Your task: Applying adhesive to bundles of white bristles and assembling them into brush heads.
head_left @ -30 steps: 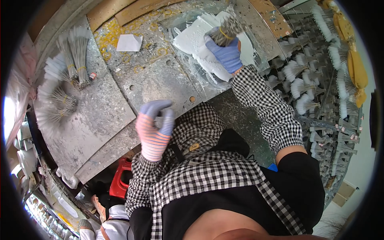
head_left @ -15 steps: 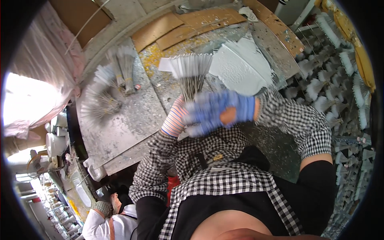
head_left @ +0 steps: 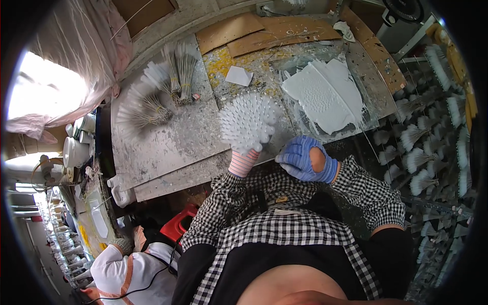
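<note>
My left hand (head_left: 243,161), in a white glove with orange stripes, grips a bundle of thin sticks (head_left: 249,122). Their pale, bead-like tips fan out toward me in a rounded cluster, hiding the stems and most of my fingers. Just to the right is my right hand (head_left: 307,160), in a blue glove with a hole that bares some skin. Its fingers are bent and held together, apart from the bundle, with no object showing in them. Beyond it, thick white paste (head_left: 325,96) lies spread over a clear sheet on the table.
Stick bundles (head_left: 180,76) stand at the table's left, beside a fanned bundle (head_left: 147,112). A white card (head_left: 239,76) and cardboard strips (head_left: 284,35) lie farther back. Racks of white-tipped bundles (head_left: 419,157) fill the right. A person in white (head_left: 137,274) is at lower left, near a red container (head_left: 178,223).
The bundle has tipped from upright so its tips now face me. My right hand has drawn away from its stems toward the right. The view has shifted, and the white card is now uncovered.
</note>
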A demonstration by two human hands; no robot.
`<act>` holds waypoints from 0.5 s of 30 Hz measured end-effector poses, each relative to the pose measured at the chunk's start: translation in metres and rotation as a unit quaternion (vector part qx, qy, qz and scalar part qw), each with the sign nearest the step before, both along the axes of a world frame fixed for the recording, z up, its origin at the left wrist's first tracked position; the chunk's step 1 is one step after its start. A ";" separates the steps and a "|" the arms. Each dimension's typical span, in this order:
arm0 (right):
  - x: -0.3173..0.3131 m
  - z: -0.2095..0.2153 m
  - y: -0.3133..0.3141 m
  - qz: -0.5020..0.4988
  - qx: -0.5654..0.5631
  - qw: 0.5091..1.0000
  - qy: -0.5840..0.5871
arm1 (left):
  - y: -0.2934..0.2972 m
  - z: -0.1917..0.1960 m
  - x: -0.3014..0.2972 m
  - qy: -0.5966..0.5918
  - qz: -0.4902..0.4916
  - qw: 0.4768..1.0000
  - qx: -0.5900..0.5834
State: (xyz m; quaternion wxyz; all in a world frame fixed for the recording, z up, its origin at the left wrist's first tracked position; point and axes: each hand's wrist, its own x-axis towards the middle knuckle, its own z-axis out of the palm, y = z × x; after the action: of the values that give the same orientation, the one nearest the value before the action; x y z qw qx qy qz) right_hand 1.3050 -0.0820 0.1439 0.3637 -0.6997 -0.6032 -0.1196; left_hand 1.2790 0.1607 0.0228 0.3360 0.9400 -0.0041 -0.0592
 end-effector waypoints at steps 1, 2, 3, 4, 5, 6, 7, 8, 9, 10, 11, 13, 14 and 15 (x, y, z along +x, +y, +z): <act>0.000 0.000 0.001 0.008 -0.001 1.000 0.003 | 0.002 -0.012 0.000 -0.068 0.011 0.997 0.040; 0.000 -0.001 0.002 -0.011 -0.004 0.998 0.054 | 0.003 -0.024 0.000 -0.135 0.022 0.987 0.082; -0.002 -0.001 0.003 -0.034 -0.009 0.994 0.106 | 0.001 -0.038 -0.002 -0.200 0.029 0.972 0.121; -0.004 -0.002 0.004 -0.030 -0.012 0.993 0.110 | -0.001 -0.048 -0.005 -0.263 0.036 0.951 0.161; -0.006 -0.002 0.006 -0.059 -0.014 0.989 0.132 | -0.002 -0.056 -0.011 -0.324 0.043 0.923 0.201; -0.005 -0.004 0.006 -0.096 -0.014 0.984 0.153 | -0.004 -0.049 -0.010 -0.323 0.040 0.924 0.199; -0.005 -0.004 0.004 -0.117 -0.028 0.974 0.191 | -0.008 -0.030 -0.009 -0.279 0.041 0.954 0.105; -0.008 -0.003 0.003 -0.118 -0.030 0.974 0.192 | -0.011 -0.012 -0.012 -0.230 0.044 0.972 0.010; -0.009 -0.005 0.006 -0.147 -0.011 0.957 0.249 | -0.014 -0.006 -0.015 -0.231 0.047 0.972 0.011; -0.010 -0.006 0.008 -0.175 0.008 0.936 0.304 | -0.018 0.000 -0.019 -0.234 0.062 0.970 -0.012; -0.008 -0.007 0.010 -0.172 0.007 0.937 0.303 | -0.022 0.007 -0.023 -0.238 0.076 0.968 -0.034; -0.006 -0.009 0.012 -0.187 0.011 0.917 0.353 | -0.030 0.040 -0.032 -0.221 0.074 0.970 -0.076; -0.007 -0.009 0.013 -0.186 0.011 0.917 0.352 | -0.033 0.049 -0.034 -0.203 0.072 0.970 -0.117; -0.009 -0.008 0.017 -0.187 -0.007 0.908 0.375 | -0.032 0.047 -0.036 -0.204 0.077 0.969 -0.116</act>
State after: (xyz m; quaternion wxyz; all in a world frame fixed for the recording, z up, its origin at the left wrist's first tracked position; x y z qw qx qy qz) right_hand 1.2960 -0.0653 0.1356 0.5289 -0.7957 -0.2812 0.0900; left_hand 1.2431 0.1288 0.0696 0.4381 0.8844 -0.0073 0.1607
